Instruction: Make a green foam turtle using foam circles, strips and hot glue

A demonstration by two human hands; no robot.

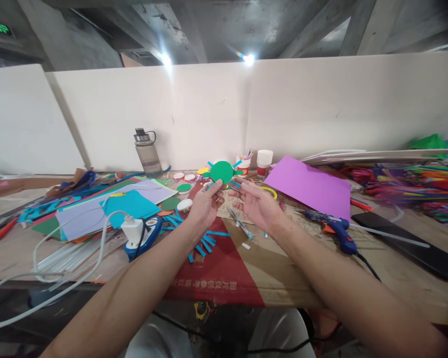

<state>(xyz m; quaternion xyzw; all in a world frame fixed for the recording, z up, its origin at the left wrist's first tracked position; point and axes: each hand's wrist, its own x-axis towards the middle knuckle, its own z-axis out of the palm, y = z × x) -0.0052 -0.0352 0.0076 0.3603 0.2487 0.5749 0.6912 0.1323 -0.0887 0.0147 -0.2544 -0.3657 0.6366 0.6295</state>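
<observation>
My left hand (205, 204) pinches the lower edge of a green paper disc (221, 172) with blue strips sticking out around it, held up above the table. My right hand (256, 201) is beside it, palm up, fingers spread and reaching toward the disc's right side, holding nothing. Below the hands lie loose blue paper strips (205, 243) on a cardboard sheet (246, 268) with a red patch.
A blue glue gun (338, 231) lies to the right, a purple sheet (311, 186) behind it, and pipe cleaners (414, 186) at far right. Coloured paper (108, 209), a white charger (132, 229) and cable sit left. A bottle (147, 155) and cups (264, 160) stand by the wall.
</observation>
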